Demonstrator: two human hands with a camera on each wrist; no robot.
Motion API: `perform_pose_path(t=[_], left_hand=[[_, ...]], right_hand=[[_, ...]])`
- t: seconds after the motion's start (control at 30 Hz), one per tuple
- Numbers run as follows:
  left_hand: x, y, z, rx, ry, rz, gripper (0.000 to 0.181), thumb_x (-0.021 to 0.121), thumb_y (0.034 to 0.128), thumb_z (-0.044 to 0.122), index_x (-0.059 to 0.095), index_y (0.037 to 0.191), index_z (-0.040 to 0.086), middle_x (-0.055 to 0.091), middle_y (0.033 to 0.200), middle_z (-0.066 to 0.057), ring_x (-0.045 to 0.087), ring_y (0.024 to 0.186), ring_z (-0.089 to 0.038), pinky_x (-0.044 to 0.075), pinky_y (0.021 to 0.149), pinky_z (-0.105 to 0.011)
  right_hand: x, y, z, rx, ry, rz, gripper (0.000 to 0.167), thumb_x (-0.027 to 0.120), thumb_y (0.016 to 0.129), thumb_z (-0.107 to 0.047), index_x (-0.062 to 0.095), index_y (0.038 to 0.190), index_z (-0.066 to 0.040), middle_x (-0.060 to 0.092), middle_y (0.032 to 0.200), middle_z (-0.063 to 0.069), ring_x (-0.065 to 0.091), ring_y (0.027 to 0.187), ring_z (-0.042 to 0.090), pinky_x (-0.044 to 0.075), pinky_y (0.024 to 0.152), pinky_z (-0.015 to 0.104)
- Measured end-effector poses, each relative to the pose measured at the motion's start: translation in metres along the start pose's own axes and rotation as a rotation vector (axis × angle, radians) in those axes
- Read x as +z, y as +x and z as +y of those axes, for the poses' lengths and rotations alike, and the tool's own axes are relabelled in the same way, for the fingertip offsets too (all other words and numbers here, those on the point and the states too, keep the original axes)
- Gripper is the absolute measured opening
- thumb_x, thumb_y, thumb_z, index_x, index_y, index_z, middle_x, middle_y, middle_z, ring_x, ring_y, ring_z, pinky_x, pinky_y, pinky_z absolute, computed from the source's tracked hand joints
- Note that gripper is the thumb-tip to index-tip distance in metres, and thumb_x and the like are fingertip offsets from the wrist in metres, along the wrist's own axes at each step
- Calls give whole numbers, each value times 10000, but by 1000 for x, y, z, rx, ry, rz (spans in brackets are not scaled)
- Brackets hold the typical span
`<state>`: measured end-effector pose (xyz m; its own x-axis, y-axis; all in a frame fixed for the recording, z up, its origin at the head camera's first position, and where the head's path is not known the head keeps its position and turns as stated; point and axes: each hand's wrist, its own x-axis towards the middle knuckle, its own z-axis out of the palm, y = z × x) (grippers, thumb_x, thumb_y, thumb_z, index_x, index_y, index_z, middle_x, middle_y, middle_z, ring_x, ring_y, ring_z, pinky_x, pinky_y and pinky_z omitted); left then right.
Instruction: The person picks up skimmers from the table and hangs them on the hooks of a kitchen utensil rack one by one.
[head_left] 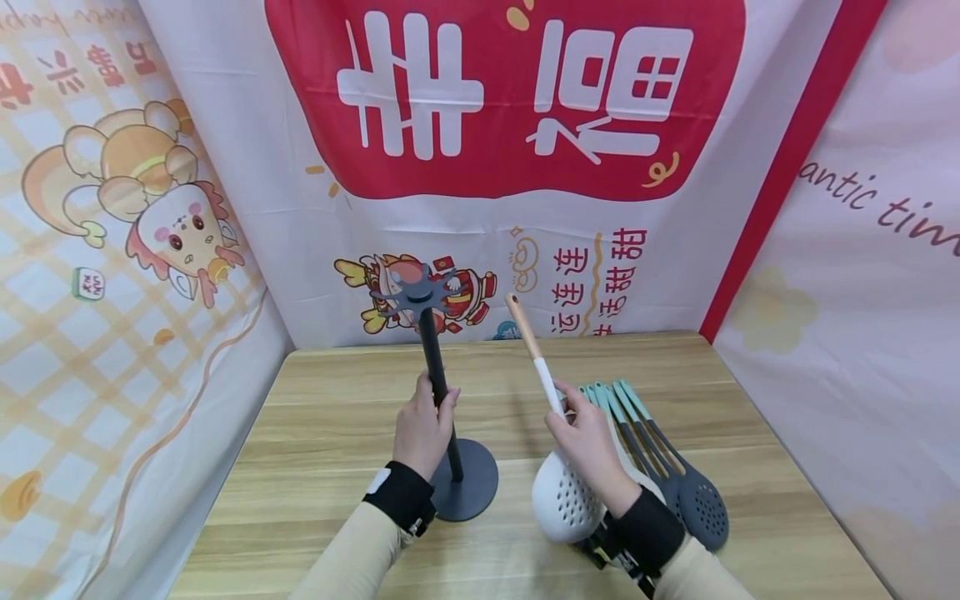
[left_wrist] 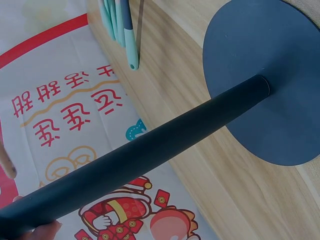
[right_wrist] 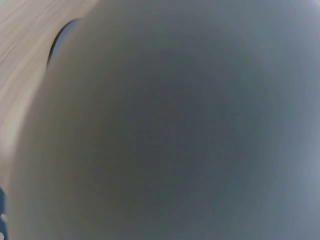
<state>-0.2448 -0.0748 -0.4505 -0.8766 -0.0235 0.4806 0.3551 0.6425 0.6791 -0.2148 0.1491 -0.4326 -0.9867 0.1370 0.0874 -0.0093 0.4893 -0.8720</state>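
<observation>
So the stand was all smooth, dark grey-black stuff: a flat round disc for a base, a plain round pole, and a ring of splayed arms up top. The skimmer was a different look altogether, with a rounded white head dotted with holes and a handle split between white and a wood-coloured end with a little hole in it. Mint handles with dark grey lower parts were seen on the utensils, and round holes were punched through the head of the outermost one.

The pole was gripped partway up by the left hand, fingers curled round it, the base lying below the grip. The skimmer's handle was pinched low on its white part by the right hand, with the head just under that hand and the wood-coloured end tilted up and away. Whether the head was touching anything can't be told; the right wrist view was mostly filled by a blurry grey curve. The utensils were fanned out just to the right of the right hand.

Everything was set over a pale wood-grain table. It was backed by a white cloth with a big red panel, and more printed cloth was hung at both sides, cartoon and checks on the left.
</observation>
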Motion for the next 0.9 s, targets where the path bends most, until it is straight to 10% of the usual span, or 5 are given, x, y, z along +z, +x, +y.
perform_pose_path(t=[0.9], left_hand=[[0, 0, 1, 3, 4, 3, 341, 608, 996, 218, 503, 1258, 27, 700, 924, -120, 683, 737, -273, 612, 659, -456]], right_hand=[[-7, -28, -39, -51, 190, 14, 534, 590, 866, 28, 540, 1391, -53, 633, 906, 136, 520, 611, 103, 444, 550, 193]])
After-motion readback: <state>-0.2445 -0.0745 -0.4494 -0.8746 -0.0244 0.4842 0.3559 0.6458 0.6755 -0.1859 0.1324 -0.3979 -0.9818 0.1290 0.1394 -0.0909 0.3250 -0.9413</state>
